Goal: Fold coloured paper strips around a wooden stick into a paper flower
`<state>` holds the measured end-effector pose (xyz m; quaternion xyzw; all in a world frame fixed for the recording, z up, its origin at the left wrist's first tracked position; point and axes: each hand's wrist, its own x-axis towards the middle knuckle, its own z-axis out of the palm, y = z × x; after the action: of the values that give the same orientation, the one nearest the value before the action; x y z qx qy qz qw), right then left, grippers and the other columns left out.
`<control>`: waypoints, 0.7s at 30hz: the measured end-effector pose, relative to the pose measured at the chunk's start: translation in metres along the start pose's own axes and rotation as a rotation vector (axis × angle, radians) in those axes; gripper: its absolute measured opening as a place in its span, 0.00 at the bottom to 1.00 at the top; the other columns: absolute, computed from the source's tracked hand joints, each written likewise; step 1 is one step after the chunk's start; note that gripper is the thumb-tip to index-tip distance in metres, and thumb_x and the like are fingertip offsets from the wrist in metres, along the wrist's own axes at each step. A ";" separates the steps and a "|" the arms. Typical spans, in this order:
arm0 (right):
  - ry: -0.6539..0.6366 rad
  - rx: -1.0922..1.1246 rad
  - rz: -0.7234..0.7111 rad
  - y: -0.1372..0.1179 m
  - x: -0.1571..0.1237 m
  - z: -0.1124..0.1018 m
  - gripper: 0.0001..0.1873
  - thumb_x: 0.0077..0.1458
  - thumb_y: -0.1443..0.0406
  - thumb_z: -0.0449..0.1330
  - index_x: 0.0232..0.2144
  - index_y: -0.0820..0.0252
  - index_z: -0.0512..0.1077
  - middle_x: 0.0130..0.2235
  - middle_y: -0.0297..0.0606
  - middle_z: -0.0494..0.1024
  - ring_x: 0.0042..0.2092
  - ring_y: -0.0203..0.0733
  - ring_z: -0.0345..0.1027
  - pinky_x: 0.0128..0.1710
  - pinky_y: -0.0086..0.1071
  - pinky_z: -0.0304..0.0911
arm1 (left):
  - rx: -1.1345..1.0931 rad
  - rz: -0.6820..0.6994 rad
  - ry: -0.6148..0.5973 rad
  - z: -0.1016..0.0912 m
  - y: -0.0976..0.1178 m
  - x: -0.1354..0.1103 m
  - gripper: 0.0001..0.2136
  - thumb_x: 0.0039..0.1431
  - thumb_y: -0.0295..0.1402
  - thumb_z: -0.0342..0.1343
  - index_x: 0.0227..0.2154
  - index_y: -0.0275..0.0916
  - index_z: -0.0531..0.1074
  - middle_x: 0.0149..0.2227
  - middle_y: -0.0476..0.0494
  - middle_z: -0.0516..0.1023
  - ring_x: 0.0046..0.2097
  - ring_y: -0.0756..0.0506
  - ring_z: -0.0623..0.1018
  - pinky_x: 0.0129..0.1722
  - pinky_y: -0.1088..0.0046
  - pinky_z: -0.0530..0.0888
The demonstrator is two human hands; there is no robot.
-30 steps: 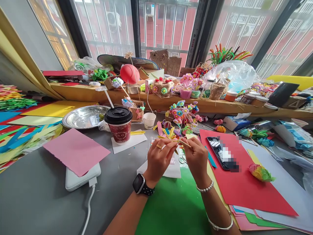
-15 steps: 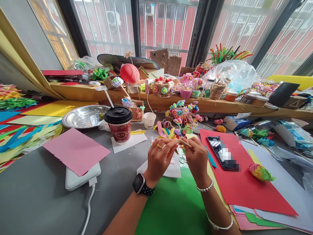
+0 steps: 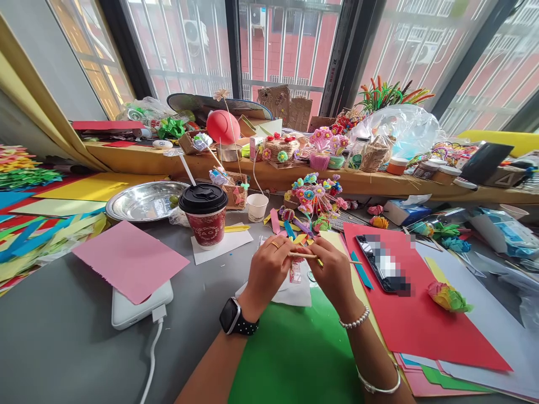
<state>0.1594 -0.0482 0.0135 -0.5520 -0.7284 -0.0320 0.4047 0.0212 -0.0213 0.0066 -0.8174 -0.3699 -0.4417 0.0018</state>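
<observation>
While two hands [image 3: 269,269] [image 3: 336,270] hold one stick [image 3: 302,256] — one phone [image 3: 381,264] lies nearby.

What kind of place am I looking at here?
Probably a craft table by a window: there are colored flowers on the table, a red sheet under a phone, and paper strips at far left.

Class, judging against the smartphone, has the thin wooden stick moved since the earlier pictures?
Yes: the end of the thin wooden stick now pokes out past the right hand, toward the smartphone.
</observation>
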 end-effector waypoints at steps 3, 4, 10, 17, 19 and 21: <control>-0.087 0.143 -0.049 0.006 0.003 -0.009 0.08 0.50 0.60 0.55 0.29 0.58 0.70 0.29 0.36 0.69 0.30 0.36 0.63 0.28 0.28 0.58 | -0.093 -0.023 -0.032 -0.006 -0.003 0.001 0.06 0.52 0.26 0.49 0.28 0.39 0.70 0.29 0.45 0.73 0.37 0.46 0.71 0.36 0.71 0.68; -0.093 0.188 -0.054 0.008 0.004 -0.012 0.09 0.49 0.60 0.56 0.33 0.58 0.70 0.32 0.37 0.69 0.32 0.37 0.64 0.30 0.29 0.59 | -0.125 -0.030 -0.046 -0.008 -0.004 0.002 0.05 0.52 0.26 0.50 0.27 0.39 0.71 0.29 0.45 0.73 0.36 0.46 0.71 0.36 0.71 0.68; -0.228 0.372 -0.100 0.016 0.004 -0.020 0.08 0.50 0.65 0.56 0.35 0.56 0.72 0.35 0.36 0.69 0.36 0.36 0.65 0.32 0.28 0.62 | -0.339 -0.062 -0.239 -0.016 -0.008 0.005 0.05 0.50 0.26 0.52 0.27 0.39 0.72 0.30 0.47 0.73 0.34 0.49 0.72 0.35 0.74 0.68; -0.276 0.392 -0.087 0.014 0.004 -0.019 0.06 0.49 0.64 0.57 0.29 0.58 0.73 0.32 0.37 0.72 0.33 0.36 0.66 0.29 0.27 0.61 | -0.562 -0.194 -0.303 -0.022 -0.008 0.007 0.04 0.47 0.24 0.54 0.24 0.37 0.72 0.28 0.48 0.72 0.33 0.51 0.71 0.35 0.76 0.69; -0.273 0.384 -0.079 0.013 0.004 -0.019 0.06 0.48 0.64 0.58 0.30 0.59 0.72 0.32 0.37 0.72 0.32 0.37 0.66 0.28 0.27 0.61 | -0.638 -0.243 -0.326 -0.024 -0.008 0.008 0.04 0.47 0.24 0.54 0.24 0.36 0.72 0.29 0.48 0.71 0.34 0.51 0.71 0.34 0.77 0.69; -0.275 0.387 -0.075 0.011 0.004 -0.019 0.06 0.48 0.64 0.58 0.30 0.58 0.72 0.32 0.37 0.72 0.32 0.36 0.65 0.27 0.27 0.60 | -0.698 -0.286 -0.353 -0.025 -0.009 0.008 0.04 0.47 0.25 0.54 0.24 0.36 0.72 0.29 0.47 0.70 0.34 0.51 0.71 0.33 0.78 0.70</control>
<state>0.1791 -0.0503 0.0247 -0.4360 -0.7890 0.1686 0.3986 0.0009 -0.0181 0.0245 -0.7723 -0.3025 -0.3897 -0.4003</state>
